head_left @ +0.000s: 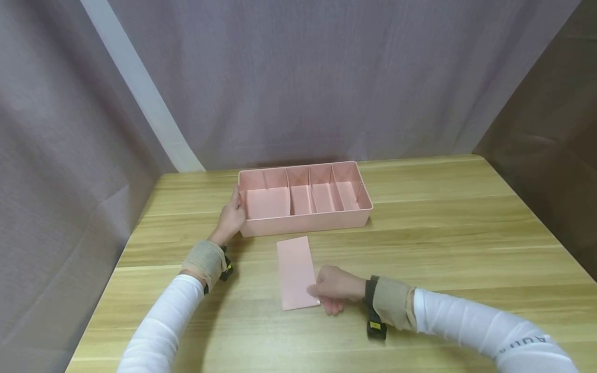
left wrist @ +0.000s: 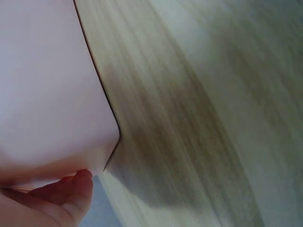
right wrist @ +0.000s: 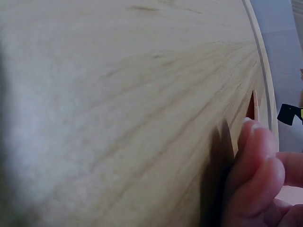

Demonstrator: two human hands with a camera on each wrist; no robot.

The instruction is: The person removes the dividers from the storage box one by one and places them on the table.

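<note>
Wooden table (head_left: 443,243) w/ grey-mauve curtain behind and to both sides; a pale vertical strip shows in the curtain at upper left.

Status (judged from layout): work is at an early-to-mid stage. A pink organiser tray (head_left: 305,221) sits near the table's far-centre edge. It already carries several upright dividers, which split it into approx. five compartments side by side, the leftmost being the widest. One loose pink divider panel (head_left: 295,269) lies flat on the table just in front of the tray, not yet fitted. Remaining, as a judgement: lift the panel and seat it in the tray; no open slot can be told from these views.

Hands:
- Left hand (head_left: 230,217): rests against the tray's left end wall, fingers laid round the corner, steadying it. Left wrist view shows a fingertip under the pink wall's lower corner, table grain beyond.
- Right hand (head_left: 337,290): at the panel's near-right corner, fingers curled onto its edge in a pinch; the panel is flat or nearly flat on the table. Right wrist view shows fingertips (right wrist: 258,156) at the table surface, grip detail blurred.

Containers/contents: every tray compartment visible from the head view holds nothing; only the dividers stand inside. No other container in view.

Both wrists carry tan straps w/ small black units.
</note>
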